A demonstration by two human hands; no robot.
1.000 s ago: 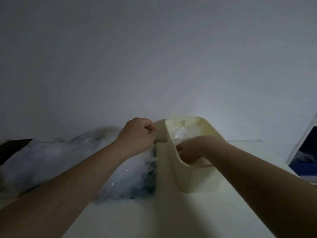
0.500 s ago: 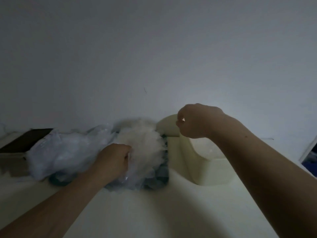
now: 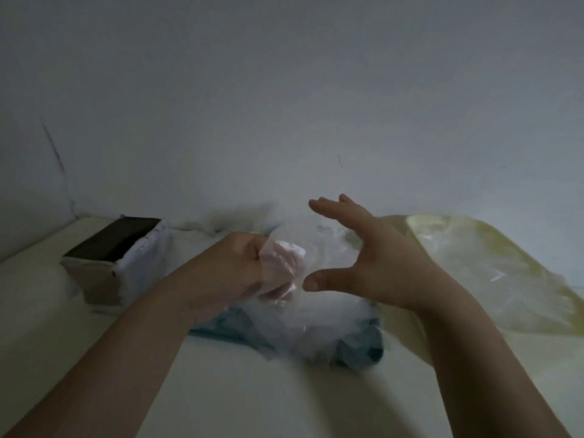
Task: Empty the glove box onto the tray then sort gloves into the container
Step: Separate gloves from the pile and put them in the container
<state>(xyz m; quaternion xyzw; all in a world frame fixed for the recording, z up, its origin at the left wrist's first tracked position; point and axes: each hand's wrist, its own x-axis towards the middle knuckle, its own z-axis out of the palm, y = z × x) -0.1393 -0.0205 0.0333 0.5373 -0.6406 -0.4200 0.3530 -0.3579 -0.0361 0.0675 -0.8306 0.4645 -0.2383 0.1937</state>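
Note:
My left hand (image 3: 234,267) grips a clear plastic glove (image 3: 284,267), lifted just above the pile of clear gloves (image 3: 319,330). The pile lies on a dark teal tray (image 3: 360,350) in the middle of the table. My right hand (image 3: 366,267) hovers open beside the held glove, fingers spread and thumb near it, holding nothing. The cream plastic container (image 3: 474,273) stands to the right, with clear gloves showing inside it. The glove box (image 3: 117,260) sits at the left with its dark opening upward.
Everything stands on a pale table (image 3: 237,390) that meets a plain white wall (image 3: 284,105) at the back. The glove box is near the table's far left corner.
My left hand has lifted a glove off the pile. My right hand left the container rim, moved left over the pile and opened. The view shifted left, showing the glove box.

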